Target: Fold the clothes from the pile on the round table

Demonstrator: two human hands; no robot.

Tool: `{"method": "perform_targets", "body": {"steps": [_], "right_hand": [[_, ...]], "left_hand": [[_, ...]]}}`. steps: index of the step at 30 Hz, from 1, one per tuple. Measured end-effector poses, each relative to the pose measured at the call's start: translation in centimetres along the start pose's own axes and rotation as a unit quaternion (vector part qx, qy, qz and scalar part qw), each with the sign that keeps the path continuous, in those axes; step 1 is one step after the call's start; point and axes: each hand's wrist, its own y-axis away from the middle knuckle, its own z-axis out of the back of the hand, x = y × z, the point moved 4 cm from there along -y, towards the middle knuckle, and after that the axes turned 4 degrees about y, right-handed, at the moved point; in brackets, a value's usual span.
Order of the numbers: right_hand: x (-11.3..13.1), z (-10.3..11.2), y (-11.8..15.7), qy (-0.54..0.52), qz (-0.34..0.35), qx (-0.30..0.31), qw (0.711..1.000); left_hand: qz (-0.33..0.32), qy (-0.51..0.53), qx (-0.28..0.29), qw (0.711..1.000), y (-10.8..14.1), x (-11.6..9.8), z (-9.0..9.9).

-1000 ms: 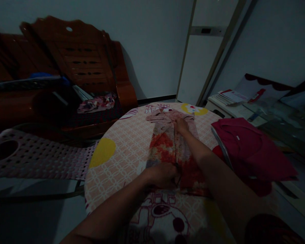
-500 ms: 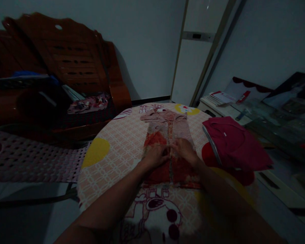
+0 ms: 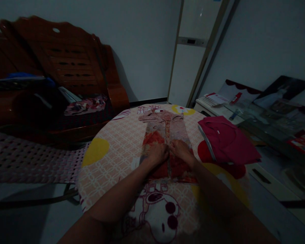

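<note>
A pink and rust-red garment [image 3: 155,134] lies flat on the round table [image 3: 117,142], its collar end away from me and a seam or opening running down its middle. My left hand [image 3: 159,153] is closed at the left side of that middle line, with its fingers curled onto the fabric. Close beside it, my right hand [image 3: 180,149] is also closed, on the right side of the line. Both seem to pinch the garment's front edges, though the fingertips are partly hidden.
A folded magenta garment [image 3: 228,140] rests at the table's right edge. Beyond it stands a glass-topped cabinet [image 3: 259,118] with papers [image 3: 215,99]. A wooden bench [image 3: 73,67] with cloth is at the back left, and a woven chair [image 3: 40,157] stands left.
The view has shifted slightly. My left hand's fingers have curled in more tightly, and both hands remain at the middle of the garment.
</note>
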Motion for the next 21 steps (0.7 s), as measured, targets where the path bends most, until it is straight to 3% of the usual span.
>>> {"method": "perform_targets", "body": {"steps": [7,12,17,21], "right_hand": [[0.3,-0.1,0.1,0.007,0.021,0.008,1.000],[0.3,0.0,0.4,-0.026,0.038,0.001,0.999],[-0.3,0.6,1.9,-0.076,0.046,-0.085,0.992],[-0.6,-1.0,3.0,-0.049,0.097,-0.123,0.986]], "left_hand": [[0.025,0.004,-0.022,0.999,-0.1,0.3,0.3],[-0.011,0.047,-0.034,0.998,-0.2,0.3,-0.3],[-0.007,0.068,-0.089,0.994,0.1,0.8,0.2],[-0.087,0.039,-0.097,0.991,-0.1,1.5,-0.4]]}}
